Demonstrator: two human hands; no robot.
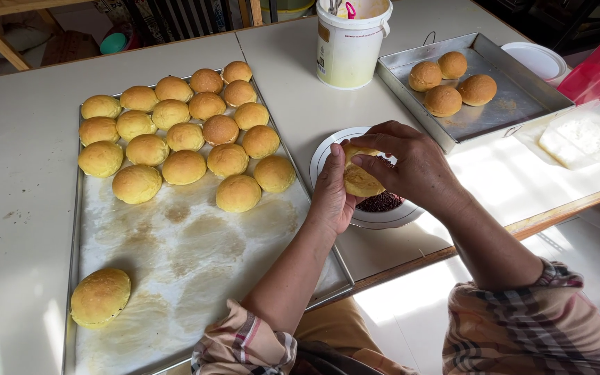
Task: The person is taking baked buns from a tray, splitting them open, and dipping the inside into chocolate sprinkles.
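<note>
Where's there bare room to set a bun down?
Big tray: the lower paper between the bun cluster and the lone bun. Small tray: its near half, below four buns. Crowded around the bowl under both hands.

buns (182, 135) on tray (196, 278) left of bowl (383, 219).

Bare table (293, 104) between the bun tray (74, 229) and white tub (351, 52) lies open; the steel pan (515, 104) blocks the right

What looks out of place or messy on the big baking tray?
One bun sits alone at the big tray's near left corner, apart from the grouped buns. The lining paper shows brownish stains. Nothing spilled.
</note>
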